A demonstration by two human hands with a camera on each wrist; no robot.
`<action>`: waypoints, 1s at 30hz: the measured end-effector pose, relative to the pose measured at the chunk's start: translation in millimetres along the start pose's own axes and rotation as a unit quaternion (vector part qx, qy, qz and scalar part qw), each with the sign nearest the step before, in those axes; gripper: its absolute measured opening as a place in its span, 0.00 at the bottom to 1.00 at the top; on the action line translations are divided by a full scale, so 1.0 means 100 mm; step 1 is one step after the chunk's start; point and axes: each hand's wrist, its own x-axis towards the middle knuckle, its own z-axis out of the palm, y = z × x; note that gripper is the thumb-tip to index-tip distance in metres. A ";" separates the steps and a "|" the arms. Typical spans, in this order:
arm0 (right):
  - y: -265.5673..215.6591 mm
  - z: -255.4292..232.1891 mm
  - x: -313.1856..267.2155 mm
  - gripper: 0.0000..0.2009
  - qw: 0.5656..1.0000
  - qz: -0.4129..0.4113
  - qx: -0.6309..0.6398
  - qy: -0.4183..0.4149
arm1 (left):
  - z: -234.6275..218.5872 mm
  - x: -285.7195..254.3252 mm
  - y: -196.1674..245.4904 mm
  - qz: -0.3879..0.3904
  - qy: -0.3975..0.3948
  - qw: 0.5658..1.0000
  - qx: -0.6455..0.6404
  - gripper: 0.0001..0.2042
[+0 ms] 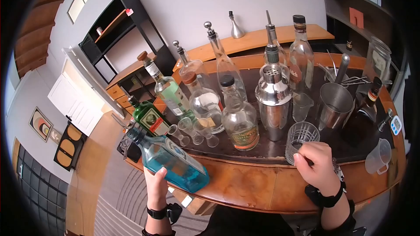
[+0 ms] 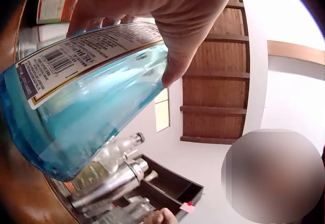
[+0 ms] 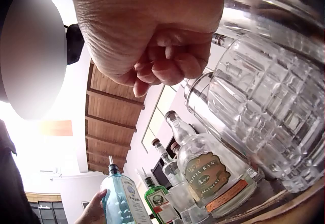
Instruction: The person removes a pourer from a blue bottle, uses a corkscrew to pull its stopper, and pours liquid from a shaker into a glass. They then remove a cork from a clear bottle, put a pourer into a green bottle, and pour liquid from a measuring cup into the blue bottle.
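Note:
My left hand (image 1: 156,183) grips a blue glass bottle (image 1: 177,161) with a metal pourer in its neck. The bottle leans to the left over the front edge of the bar, and blue liquid shows in its lower part. In the left wrist view its back label (image 2: 61,64) faces the camera, the thumb on one side and the fingers partly hidden behind. My right hand (image 1: 316,166) is curled into a loose fist beside a cut-glass tumbler (image 1: 302,137); in the right wrist view nothing shows inside the curled fingers (image 3: 167,71).
Behind the tumbler stand a steel cocktail shaker (image 1: 273,100), a glass beaker (image 1: 302,107) and a metal mixing tin (image 1: 334,102). Several bottles, including a green one (image 1: 148,116), and small stemmed glasses (image 1: 179,135) crowd the left. A plastic measuring jug (image 1: 378,155) sits far right.

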 end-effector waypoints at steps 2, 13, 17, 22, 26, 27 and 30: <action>0.01 -0.01 0.00 0.12 1.000 -0.017 0.001 -0.010 | 0.22 -0.06 0.07 -0.033 -0.037 0.996 -0.077 0.39; 0.01 -0.03 0.01 0.12 1.000 -0.026 -0.004 -0.015 | 0.70 -0.30 -0.05 -0.033 -0.153 0.988 0.006 0.52; 0.01 -0.02 0.00 0.12 0.999 -0.031 -0.010 -0.010 | 0.65 -0.38 -0.15 -0.044 -0.169 0.984 0.025 0.54; 0.01 -0.01 0.00 0.12 0.999 -0.028 -0.013 -0.028 | 0.50 -0.42 -0.18 -0.097 -0.172 0.980 0.031 0.55; 0.00 0.01 0.00 0.12 1.000 -0.015 -0.018 -0.021 | 0.59 -0.34 -0.05 0.023 -0.218 0.976 0.002 0.59; 0.00 0.02 0.00 0.11 1.000 -0.010 -0.011 -0.017 | 0.62 -0.32 0.02 0.031 -0.219 0.975 0.014 0.63; -0.01 0.04 -0.01 0.11 1.000 -0.003 -0.011 -0.012 | 0.53 -0.25 0.05 0.126 -0.224 0.964 0.071 0.65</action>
